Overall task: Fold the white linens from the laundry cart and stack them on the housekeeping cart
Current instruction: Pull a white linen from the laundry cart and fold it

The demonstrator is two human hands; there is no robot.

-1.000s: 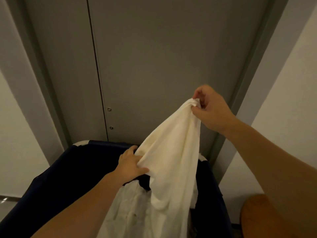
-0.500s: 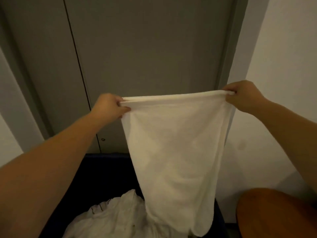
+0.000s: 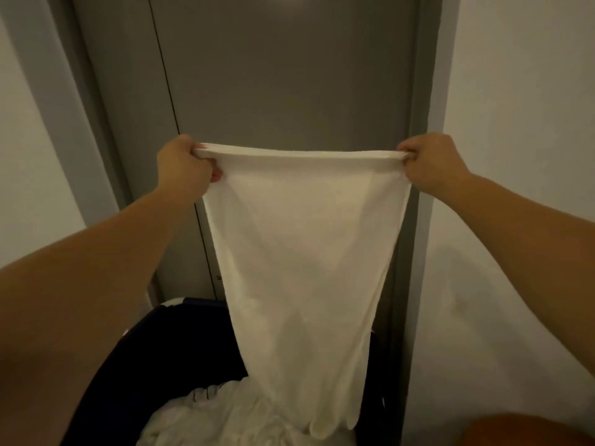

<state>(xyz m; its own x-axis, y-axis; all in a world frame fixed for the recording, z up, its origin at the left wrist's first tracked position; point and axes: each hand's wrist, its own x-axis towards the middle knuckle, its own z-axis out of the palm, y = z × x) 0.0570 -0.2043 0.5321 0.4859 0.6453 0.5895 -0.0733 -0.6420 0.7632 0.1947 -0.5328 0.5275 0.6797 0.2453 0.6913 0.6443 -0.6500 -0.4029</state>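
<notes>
A white linen (image 3: 302, 252) hangs stretched in front of me, its top edge pulled taut and level. My left hand (image 3: 182, 167) grips the top left corner with curled fingers. My right hand (image 3: 429, 162) pinches the top right corner. The cloth narrows downward and its bottom end dangles over the dark blue laundry cart (image 3: 180, 346). More crumpled white linens (image 3: 222, 416) lie inside the cart below. The housekeeping cart is not in view.
A grey door (image 3: 283, 75) with a grey frame stands close behind the cart. White walls (image 3: 521, 91) flank it on both sides. A rounded brown object (image 3: 528, 429) shows at the bottom right corner.
My left hand came up from the cart to take the linen's other corner, and both hands spread apart, pulling the top edge taut. Since half a second ago the spread has widened slightly.
</notes>
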